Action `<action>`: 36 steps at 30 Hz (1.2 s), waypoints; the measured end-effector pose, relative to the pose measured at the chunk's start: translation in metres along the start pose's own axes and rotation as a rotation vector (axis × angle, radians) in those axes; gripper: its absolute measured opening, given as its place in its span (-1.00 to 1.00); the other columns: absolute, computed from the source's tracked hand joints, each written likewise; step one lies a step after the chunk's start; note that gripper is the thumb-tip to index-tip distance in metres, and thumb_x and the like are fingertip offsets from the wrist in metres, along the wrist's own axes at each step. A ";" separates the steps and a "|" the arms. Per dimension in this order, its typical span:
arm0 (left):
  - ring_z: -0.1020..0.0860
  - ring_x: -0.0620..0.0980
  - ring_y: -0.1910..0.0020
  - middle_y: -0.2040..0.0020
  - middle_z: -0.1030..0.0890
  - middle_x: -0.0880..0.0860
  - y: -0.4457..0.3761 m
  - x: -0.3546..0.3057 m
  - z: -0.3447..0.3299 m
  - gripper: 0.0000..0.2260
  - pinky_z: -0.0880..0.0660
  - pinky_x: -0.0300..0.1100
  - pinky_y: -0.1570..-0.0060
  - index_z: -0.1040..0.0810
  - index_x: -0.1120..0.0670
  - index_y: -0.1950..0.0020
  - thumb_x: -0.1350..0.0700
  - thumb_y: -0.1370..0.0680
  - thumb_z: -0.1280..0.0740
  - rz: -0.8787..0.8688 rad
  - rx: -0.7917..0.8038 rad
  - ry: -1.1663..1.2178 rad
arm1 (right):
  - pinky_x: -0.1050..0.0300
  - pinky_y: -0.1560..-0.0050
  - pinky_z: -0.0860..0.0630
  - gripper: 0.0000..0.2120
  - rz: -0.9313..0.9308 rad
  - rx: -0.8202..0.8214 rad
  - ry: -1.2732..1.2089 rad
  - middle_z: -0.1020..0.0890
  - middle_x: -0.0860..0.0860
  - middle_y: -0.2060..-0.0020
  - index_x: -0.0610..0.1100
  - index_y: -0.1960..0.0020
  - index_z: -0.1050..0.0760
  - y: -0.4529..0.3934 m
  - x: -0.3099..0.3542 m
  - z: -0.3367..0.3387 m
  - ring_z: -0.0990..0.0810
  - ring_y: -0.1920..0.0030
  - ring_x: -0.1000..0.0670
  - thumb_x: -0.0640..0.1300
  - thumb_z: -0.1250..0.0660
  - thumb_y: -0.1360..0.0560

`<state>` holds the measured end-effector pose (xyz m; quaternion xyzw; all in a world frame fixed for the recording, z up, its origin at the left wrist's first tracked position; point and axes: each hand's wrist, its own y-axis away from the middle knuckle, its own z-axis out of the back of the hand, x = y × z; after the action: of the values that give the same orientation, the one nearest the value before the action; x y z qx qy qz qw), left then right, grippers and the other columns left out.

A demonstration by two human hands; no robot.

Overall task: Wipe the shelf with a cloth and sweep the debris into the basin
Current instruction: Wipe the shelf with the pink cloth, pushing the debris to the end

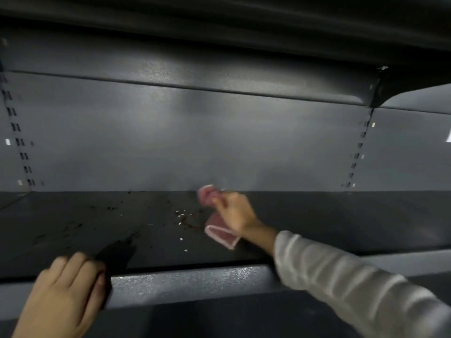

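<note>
The dark grey metal shelf (341,223) carries scattered debris (183,215): pale crumbs and dark specks around the middle, with dark smears (73,228) to the left. My right hand (234,213) reaches deep in near the back wall and is shut on a pink cloth (219,234) with a pale border. The cloth is bunched above my fingers and hangs down onto the shelf just right of the crumbs. My left hand (66,293) is at the near left, fingers curled over the shelf's front lip (195,284). No basin is in view.
A second shelf (195,79) overhangs low above. The grey back panel (170,142) has slotted uprights at the left (19,142) and right (358,152). A bracket (378,89) holds the upper shelf at the right.
</note>
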<state>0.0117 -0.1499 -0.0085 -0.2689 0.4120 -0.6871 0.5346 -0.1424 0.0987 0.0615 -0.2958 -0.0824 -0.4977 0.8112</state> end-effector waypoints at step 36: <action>-0.24 0.07 0.30 0.39 -0.46 0.14 0.000 0.076 0.034 -0.52 -0.11 -0.06 0.35 -0.48 0.17 0.30 0.01 -0.61 0.10 -0.156 0.035 -0.196 | 0.43 -0.37 0.16 -0.45 -0.337 -0.152 0.124 -0.58 0.44 0.10 -0.39 -0.41 -0.03 0.048 -0.055 0.028 -0.29 -0.33 0.21 -0.03 -0.02 -0.59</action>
<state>0.0172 -0.2321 0.0036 -0.3567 0.3233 -0.7042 0.5218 -0.1236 0.1721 0.0409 -0.3069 -0.0431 -0.6485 0.6952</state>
